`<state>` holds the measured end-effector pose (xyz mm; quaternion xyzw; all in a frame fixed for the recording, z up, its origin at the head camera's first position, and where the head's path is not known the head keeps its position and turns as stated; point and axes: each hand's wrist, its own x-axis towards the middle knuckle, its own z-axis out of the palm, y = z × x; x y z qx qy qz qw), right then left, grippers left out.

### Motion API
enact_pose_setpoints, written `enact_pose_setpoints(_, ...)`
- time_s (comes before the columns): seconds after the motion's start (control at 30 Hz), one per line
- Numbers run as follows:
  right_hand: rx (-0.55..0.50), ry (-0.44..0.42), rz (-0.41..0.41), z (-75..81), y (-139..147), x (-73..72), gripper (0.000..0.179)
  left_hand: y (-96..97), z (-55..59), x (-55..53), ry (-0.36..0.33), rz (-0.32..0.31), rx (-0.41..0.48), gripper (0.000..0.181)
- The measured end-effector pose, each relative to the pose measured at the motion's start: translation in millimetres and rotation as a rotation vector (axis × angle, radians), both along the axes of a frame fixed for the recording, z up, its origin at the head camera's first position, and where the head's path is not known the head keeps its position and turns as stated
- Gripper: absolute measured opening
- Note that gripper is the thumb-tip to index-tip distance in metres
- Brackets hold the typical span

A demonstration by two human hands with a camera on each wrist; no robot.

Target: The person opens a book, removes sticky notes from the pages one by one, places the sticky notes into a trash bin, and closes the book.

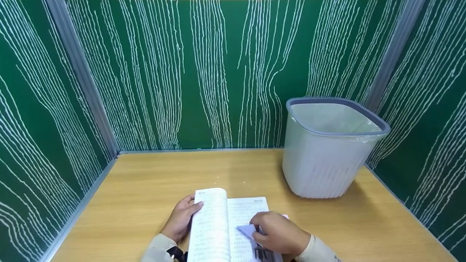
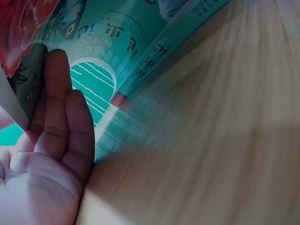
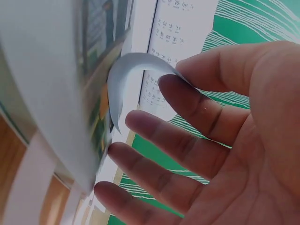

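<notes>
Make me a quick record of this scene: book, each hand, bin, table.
Book: book, open, printed pages showing
Left hand: left hand grips the book's left edge
Right hand: right hand pinches curled paper over the right-hand page
Bin: bin, upright, bag-lined, beyond the book, rightward
Table: table, yellowish, wood-grained

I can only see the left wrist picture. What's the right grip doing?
Observer: The right wrist view shows the right grip pinching a curled bit of paper.
Operator: Cool! Is the book open to words?
Observer: Yes, in the head view there's print on the pages.
Operator: Is anything big past it?
Observer: Yes, a bin stands on the table, farther back and to the right.
</notes>
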<state>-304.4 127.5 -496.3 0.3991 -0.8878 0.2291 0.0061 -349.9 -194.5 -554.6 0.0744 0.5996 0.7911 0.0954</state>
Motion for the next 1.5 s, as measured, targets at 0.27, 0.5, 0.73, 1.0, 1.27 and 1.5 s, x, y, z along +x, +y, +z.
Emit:
enact_pose_setpoints(0.27, -0.015, 0.022, -0.03, 3.2, 5, -1.3, 0.019, 0.1, -2.1, -1.2, 0.003, 0.007, -0.007, 0.057)
enact_pose_setpoints(0.5, -0.032, 0.073, -0.03, 7.1, 11, -4.2, 0.015, 1.1, -1.7, -0.2, 0.007, 0.009, 0.01, 0.057)
enact_pose_setpoints(0.73, -0.042, 0.044, -0.057, 14.0, 17, -5.6, 0.01, 1.9, -0.6, 0.4, 0.014, 0.003, 0.031, 0.058)
enact_pose_setpoints(1.0, -0.068, 0.023, -0.076, 18.7, 22, -6.7, 0.013, 2.8, -0.9, 0.5, 0.007, 0.015, 0.021, 0.058)
enact_pose_setpoints(1.27, -0.106, 0.057, -0.078, 18.2, 30, -11.2, 0.019, 3.8, -3.3, -1.0, -0.01, 0.007, 0.016, 0.055)
enact_pose_setpoints(1.5, -0.066, 0.044, -0.142, 25.7, 35, -15.6, 0.004, 0.4, -3.7, -1.7, -0.006, 0.02, 0.015, 0.053)
